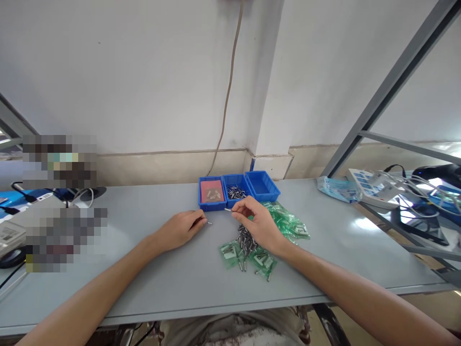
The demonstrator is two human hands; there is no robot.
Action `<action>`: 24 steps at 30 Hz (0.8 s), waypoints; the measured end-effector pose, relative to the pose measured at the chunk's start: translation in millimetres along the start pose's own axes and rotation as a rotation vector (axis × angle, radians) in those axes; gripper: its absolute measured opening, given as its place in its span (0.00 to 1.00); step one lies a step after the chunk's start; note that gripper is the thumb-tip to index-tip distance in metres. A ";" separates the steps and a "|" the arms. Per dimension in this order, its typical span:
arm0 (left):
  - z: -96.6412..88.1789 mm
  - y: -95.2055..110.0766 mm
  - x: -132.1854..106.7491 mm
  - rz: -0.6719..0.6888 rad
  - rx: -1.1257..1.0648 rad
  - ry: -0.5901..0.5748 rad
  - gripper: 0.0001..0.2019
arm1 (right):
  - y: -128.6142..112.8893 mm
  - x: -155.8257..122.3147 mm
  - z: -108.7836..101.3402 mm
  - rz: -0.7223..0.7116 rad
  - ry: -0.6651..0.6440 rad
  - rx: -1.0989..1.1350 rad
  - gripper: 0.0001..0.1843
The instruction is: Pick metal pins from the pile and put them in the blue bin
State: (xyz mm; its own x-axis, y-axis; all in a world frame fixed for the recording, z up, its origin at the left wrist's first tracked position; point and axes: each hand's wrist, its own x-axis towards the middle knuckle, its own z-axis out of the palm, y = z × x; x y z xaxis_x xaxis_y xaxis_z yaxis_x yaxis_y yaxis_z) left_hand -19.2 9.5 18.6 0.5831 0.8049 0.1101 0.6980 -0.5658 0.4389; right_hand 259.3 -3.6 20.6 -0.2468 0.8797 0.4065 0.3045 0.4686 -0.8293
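Observation:
My left hand [183, 228] rests low over the table, thumb and forefinger pinched on a small metal pin [210, 222]. Another thin metal pin [228, 209] sticks out of the pinch of my right hand [254, 218], just in front of the blue bins. Below the right hand lies a heap of loose metal pins [246, 240], partly covered by that hand. Two small green bags [229, 252] with pins inside flank the heap. More green plastic bags [291, 222] are piled to the right of my right hand.
Three blue bins stand in a row: the left bin [212, 206] holds a pink piece and small parts, the middle bin [236, 177] many pins, the right bin [264, 185] nothing visible. A power strip [374, 187] and cables lie right; boxes and cables left.

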 end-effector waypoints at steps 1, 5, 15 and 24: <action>0.0 0.2 -0.1 0.000 0.001 0.000 0.18 | -0.7 -0.4 -0.5 -0.026 0.004 -0.035 0.03; 0.7 -1.1 -0.5 0.004 0.004 0.000 0.17 | -3.5 -0.2 -2.8 -0.061 0.014 -0.102 0.02; 0.3 -0.9 -0.8 0.017 0.003 0.008 0.18 | -1.3 3.4 -1.9 0.148 -0.068 0.164 0.14; 0.4 -0.4 -0.3 0.006 0.010 0.004 0.17 | 2.1 6.1 -0.8 0.393 -0.130 0.625 0.21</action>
State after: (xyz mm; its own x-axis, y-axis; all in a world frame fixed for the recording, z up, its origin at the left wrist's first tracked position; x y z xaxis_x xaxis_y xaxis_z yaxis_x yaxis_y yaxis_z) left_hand -19.5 9.4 18.0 0.5855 0.8023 0.1161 0.6989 -0.5722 0.4291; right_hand 259.2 2.8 21.7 -0.3461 0.9380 0.0191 -0.1775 -0.0455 -0.9831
